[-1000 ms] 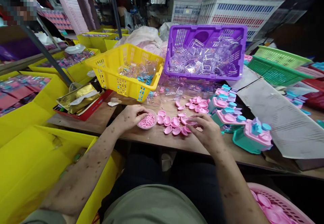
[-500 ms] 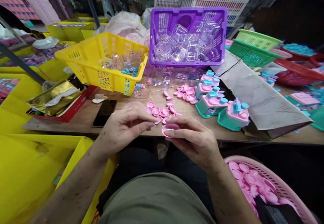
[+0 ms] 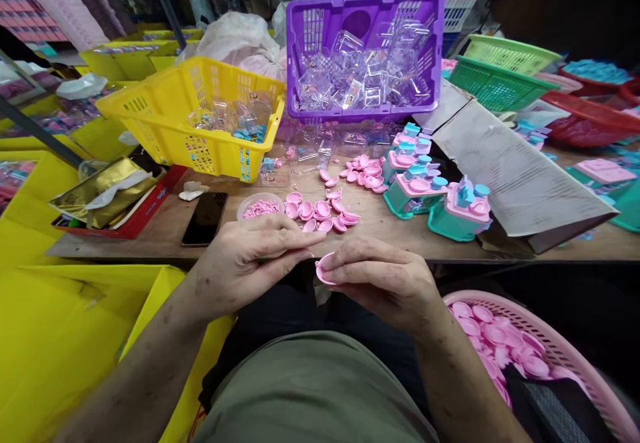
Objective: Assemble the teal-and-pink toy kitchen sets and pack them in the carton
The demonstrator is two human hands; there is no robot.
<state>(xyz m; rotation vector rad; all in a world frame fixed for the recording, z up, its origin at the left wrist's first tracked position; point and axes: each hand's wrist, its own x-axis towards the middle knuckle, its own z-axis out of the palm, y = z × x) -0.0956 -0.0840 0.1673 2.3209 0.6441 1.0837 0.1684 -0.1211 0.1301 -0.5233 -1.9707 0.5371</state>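
In my right hand (image 3: 380,276) is a small pink oval plastic dish (image 3: 326,269), pinched between thumb and fingers just past the table's front edge. My left hand (image 3: 255,256) is close to its left side, thumb and fingertips pressed together; whatever lies between them is too small to tell. Beyond the fingers, several matching pink dishes (image 3: 307,210) lie loose on the wooden table (image 3: 370,246), with another pile (image 3: 367,171) behind. A clear round tub (image 3: 261,207) of tiny pink pieces stands behind my left hand.
A phone (image 3: 205,219) and red box (image 3: 131,213) lie left. Yellow (image 3: 235,144) and purple (image 3: 360,113) baskets with clear packs stand behind. Pink-and-teal toy sets (image 3: 456,213) and a cardboard sheet (image 3: 520,169) are right. A pink basket (image 3: 565,356) of dishes sits low right.
The dish in my right hand has tilted and shifted slightly down and left. My left hand has moved slightly right, uncovering the tub. The whole view has shifted a little.
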